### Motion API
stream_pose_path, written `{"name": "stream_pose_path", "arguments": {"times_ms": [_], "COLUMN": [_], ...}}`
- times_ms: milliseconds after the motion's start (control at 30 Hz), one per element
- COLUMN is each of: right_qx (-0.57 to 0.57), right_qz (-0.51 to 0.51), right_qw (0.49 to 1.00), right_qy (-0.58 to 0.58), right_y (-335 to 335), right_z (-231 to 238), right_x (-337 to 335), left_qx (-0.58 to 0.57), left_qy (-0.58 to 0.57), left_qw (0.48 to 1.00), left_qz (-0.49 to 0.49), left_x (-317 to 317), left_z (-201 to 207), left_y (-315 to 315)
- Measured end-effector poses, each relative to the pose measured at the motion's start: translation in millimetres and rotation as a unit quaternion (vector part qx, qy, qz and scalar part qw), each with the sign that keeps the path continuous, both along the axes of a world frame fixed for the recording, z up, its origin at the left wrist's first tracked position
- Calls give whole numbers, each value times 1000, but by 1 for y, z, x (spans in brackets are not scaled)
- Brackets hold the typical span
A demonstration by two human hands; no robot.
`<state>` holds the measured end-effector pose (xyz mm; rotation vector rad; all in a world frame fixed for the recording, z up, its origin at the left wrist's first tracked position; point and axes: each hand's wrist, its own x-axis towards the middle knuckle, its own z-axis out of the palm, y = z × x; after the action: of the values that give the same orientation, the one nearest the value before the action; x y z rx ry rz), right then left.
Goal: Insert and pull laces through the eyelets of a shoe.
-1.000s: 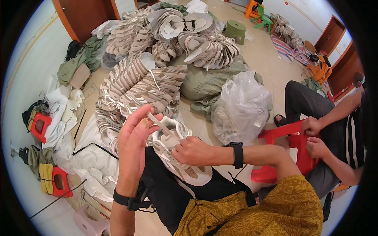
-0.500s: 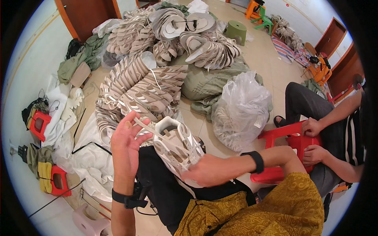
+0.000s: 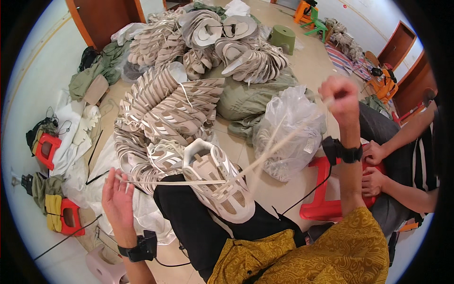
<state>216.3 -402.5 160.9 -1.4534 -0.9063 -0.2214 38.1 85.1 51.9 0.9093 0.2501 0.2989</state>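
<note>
At the centre of the frame, a beige and white shoe (image 3: 236,201) lies across the person's black-clad lap (image 3: 178,208), its collar opening toward the top and its rounded toe toward the lower right. In the left part, the person's left hand (image 3: 118,199) is raised, palm in view, its fingers closed on the end of a pale lace (image 3: 177,182) that stretches almost level from the shoe. The right hand (image 3: 339,97), blurred, is up at the right of centre, curled tightly around lace that runs in smeared pale strands down to the shoe's lacing. The two hands stand well apart, each wrist wearing a black band. Above the shoe, stacked shoe uppers (image 3: 184,106) spread across the upper middle, beside a green sack (image 3: 255,97) and a clear plastic bag (image 3: 288,142). A green stool (image 3: 283,40) stands near the top edge. At the right edge, a co-worker in dark trousers sits with both hands (image 3: 373,182) by a red stool (image 3: 321,206). More red stools (image 3: 47,149) stand along the left side.
</note>
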Motion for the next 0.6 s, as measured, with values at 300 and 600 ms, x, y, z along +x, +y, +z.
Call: {"name": "stream_pose_path", "arguments": {"times_ms": [300, 600], "right_qx": [-371, -469], "right_qz": [-273, -77], "right_qw": [882, 880], "right_qy": [-94, 8], "right_y": [8, 87], "right_z": [-110, -155], "right_x": [72, 32], "left_qx": [20, 31], "left_qy": [24, 10], "left_qw": [993, 993], "left_qz": [111, 114], "left_x": [-60, -84], "left_z": [-2, 1], "left_y": [80, 104]}}
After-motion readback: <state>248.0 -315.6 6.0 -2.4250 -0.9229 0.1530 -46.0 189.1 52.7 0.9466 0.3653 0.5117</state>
